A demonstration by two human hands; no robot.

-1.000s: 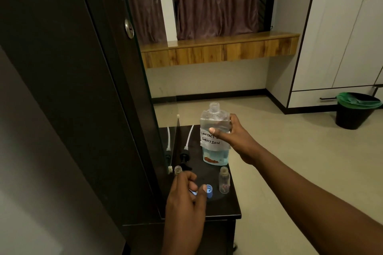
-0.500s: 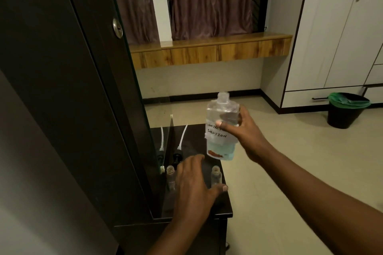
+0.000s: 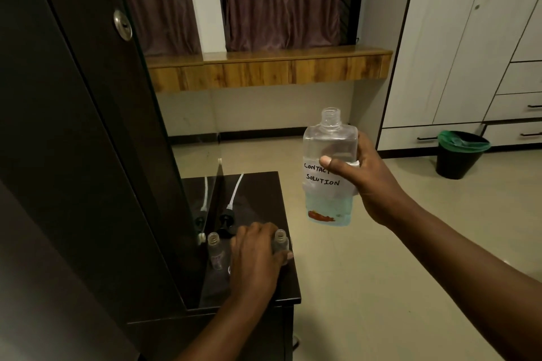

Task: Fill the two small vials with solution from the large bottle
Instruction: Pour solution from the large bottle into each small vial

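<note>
Your right hand (image 3: 366, 179) has a firm grip on the large bottle (image 3: 330, 167), held upright, uncapped, clear of the worktop (image 3: 258, 184) and off to its right; liquid sits low in it. Left hand (image 3: 255, 258) rests fingers-down between the two small vials (image 3: 215, 249), thumb against the right vial (image 3: 281, 242); can't tell if it's actually closed on it. Both vials stand open-necked. To pour well, pinch one vial steady, bring the bottle mouth right over its narrow neck, tip slowly. Watch the black pump cap with its white tube (image 3: 230, 208) just behind, the mirror (image 3: 187, 184) at left, and the worktop's near edge beside the right vial.
</note>
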